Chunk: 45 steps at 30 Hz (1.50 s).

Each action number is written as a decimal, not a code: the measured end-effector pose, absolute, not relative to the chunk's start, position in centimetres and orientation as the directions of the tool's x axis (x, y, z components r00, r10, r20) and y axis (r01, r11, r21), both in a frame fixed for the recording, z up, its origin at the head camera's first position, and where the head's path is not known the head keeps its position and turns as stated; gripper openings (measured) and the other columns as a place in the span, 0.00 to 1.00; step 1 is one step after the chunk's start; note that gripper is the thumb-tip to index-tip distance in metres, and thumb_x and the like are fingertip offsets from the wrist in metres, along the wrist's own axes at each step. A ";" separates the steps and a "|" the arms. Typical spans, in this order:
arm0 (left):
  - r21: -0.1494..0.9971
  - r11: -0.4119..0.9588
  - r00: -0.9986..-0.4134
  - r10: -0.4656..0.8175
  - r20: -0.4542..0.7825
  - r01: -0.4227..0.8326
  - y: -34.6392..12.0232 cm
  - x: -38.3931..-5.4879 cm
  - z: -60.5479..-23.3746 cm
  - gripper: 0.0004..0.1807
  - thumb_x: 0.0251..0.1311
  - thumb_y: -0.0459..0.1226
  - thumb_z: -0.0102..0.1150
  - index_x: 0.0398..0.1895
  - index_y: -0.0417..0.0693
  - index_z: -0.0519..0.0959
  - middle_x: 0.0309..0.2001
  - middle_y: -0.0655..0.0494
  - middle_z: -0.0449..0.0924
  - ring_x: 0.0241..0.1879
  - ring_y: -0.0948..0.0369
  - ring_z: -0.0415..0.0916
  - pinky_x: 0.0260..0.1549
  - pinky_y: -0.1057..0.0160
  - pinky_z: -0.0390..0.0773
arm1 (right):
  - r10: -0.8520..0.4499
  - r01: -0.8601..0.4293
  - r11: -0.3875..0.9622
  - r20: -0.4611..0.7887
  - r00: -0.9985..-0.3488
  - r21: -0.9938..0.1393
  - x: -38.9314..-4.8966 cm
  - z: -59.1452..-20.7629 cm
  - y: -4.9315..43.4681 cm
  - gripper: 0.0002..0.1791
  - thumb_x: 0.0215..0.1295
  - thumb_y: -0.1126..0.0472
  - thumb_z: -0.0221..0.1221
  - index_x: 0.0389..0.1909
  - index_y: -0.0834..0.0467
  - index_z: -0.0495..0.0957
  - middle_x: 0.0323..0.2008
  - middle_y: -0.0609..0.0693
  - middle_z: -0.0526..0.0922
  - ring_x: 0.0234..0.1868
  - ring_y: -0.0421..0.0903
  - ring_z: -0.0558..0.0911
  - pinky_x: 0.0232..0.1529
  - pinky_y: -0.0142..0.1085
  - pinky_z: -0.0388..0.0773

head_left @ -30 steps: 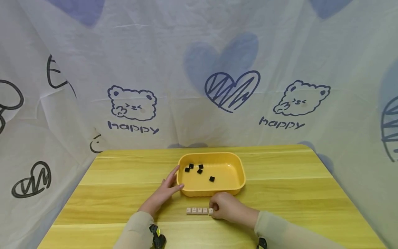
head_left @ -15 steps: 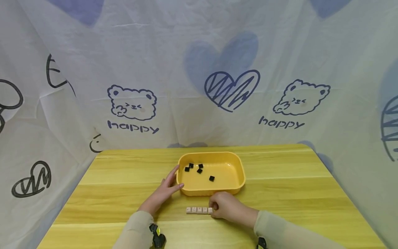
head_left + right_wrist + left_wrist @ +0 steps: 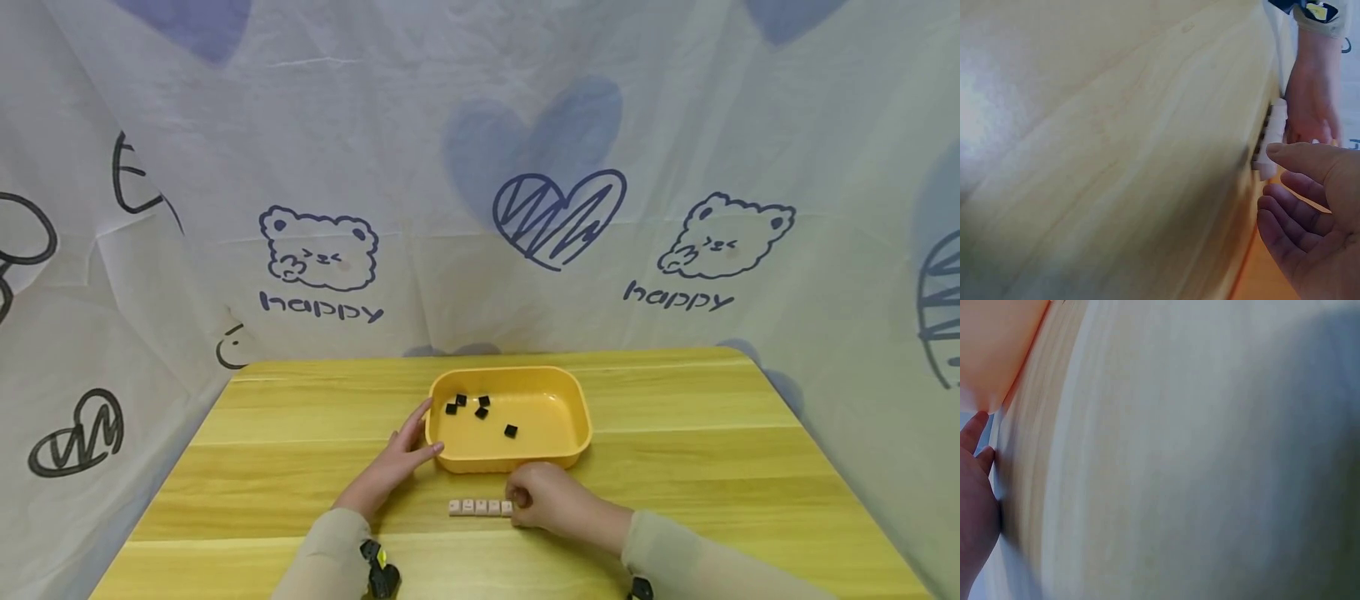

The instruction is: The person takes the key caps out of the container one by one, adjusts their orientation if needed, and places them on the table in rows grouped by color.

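Five white keycaps (image 3: 481,507) already stand lined up lower centre, the right hand (image 3: 547,497) pinching the endmost. Five black pieces (image 3: 482,412) lie unaligned in the tray (image 3: 495,465), which the outstretched left hand (image 3: 390,471) touches.

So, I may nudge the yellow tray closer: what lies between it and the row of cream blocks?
In the head view, mostly bare tabletop; the right hand hides part near the row's right end.

A yellow tray (image 3: 551,425) is borne by the table (image 3: 697,467), whose wood-grained top is streaked with paler lines. Near the tray's front wall, a straight row of five small pale blocks (image 3: 481,507) is laid.
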<state>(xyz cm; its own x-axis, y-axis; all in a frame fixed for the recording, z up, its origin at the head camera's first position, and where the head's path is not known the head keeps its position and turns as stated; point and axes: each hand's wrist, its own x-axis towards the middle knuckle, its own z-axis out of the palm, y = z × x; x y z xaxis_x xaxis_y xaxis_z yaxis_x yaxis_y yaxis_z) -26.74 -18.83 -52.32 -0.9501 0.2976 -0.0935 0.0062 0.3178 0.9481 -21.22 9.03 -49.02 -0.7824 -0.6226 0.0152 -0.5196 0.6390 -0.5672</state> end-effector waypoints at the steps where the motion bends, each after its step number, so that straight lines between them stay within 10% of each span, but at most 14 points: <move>1: 0.948 0.318 -0.950 0.297 -0.093 0.007 -18.8 -26.7 -52.3 0.44 0.66 0.42 0.60 0.78 0.68 0.46 0.75 0.40 0.49 0.75 0.48 0.40 0.67 0.45 0.16 | -0.624 -0.524 0.635 0.022 -0.781 -0.568 -21.1 -48.7 9.1 0.09 0.49 0.66 0.71 0.30 0.55 0.81 0.22 0.39 0.74 0.25 0.34 0.70 0.29 0.28 0.72; 15: 0.943 0.333 -0.952 0.292 -0.088 0.015 -18.9 -26.8 -52.3 0.44 0.66 0.43 0.61 0.79 0.65 0.46 0.74 0.38 0.50 0.74 0.46 0.43 0.67 0.45 0.16 | -0.602 -0.586 0.650 0.143 -0.785 -0.484 -23.3 -42.9 10.3 0.11 0.52 0.67 0.72 0.37 0.61 0.83 0.27 0.46 0.79 0.29 0.42 0.76 0.30 0.32 0.77; 45: 0.951 0.308 -0.959 0.276 -0.065 0.025 -18.8 -26.8 -52.4 0.43 0.67 0.37 0.60 0.79 0.61 0.48 0.72 0.36 0.54 0.74 0.46 0.45 0.67 0.45 0.17 | -0.579 -0.451 0.766 -0.187 -0.794 -0.459 -30.9 -46.5 8.1 0.19 0.51 0.77 0.64 0.43 0.58 0.86 0.39 0.48 0.85 0.35 0.40 0.80 0.42 0.38 0.81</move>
<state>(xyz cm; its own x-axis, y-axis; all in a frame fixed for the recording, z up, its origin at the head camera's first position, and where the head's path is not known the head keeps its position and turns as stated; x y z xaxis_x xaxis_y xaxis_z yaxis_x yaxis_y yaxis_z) -26.77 -18.76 -52.39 -0.9589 0.2764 -0.0647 0.0246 0.3080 0.9511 -30.89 8.13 -46.53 -0.7936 -0.5789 -0.1871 -0.4506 0.7659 -0.4587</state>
